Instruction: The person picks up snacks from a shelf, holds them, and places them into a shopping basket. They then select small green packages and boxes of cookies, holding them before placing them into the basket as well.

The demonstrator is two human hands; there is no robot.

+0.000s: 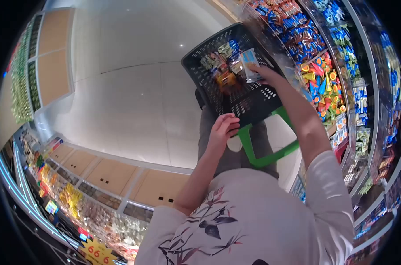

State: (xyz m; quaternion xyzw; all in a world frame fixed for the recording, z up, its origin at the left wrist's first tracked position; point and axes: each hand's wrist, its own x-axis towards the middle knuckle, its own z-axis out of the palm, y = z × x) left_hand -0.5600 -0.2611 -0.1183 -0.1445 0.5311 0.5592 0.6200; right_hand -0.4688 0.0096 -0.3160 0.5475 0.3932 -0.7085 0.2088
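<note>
With the arm stretched forward, the right hand (263, 73) holds a pale packet (250, 62) inside the black basket (253, 104), while the left hand (224, 128) grips its rim.

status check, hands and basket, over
Right hand holds pale blue packet inside black basket. Left hand grips basket rim. Nothing blocking.

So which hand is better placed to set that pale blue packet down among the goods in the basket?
The right hand, most likely. Its fingers already grip the pale blue packet above the black basket, over the packets inside. The left hand only holds the basket's near rim, steadying it.
</note>
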